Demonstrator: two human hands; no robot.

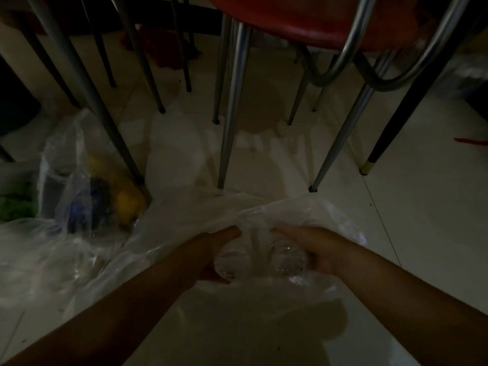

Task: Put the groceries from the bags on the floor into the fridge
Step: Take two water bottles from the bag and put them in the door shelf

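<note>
Here each hand (219, 249) (311, 249) grips a clear bottle (228, 262) (286, 260) inside the bag (303, 212).

both forearms bare, reaching forward and down, converging near centre, left hand (216, 249) palm inward with fingers curled closed in a grip, right hand (314, 247) mirrored, fingers wrapped likewise, hands near but apart

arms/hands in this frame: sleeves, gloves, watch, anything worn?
Nothing worn that shows. Both forearms are bare from the bottom frame edge up to the wrists, with no sleeve cuffs in view. The left hand and right hand are ungloved; no watch, bands or rings are visible, though the frame is dim, so small items could be missed.
</note>
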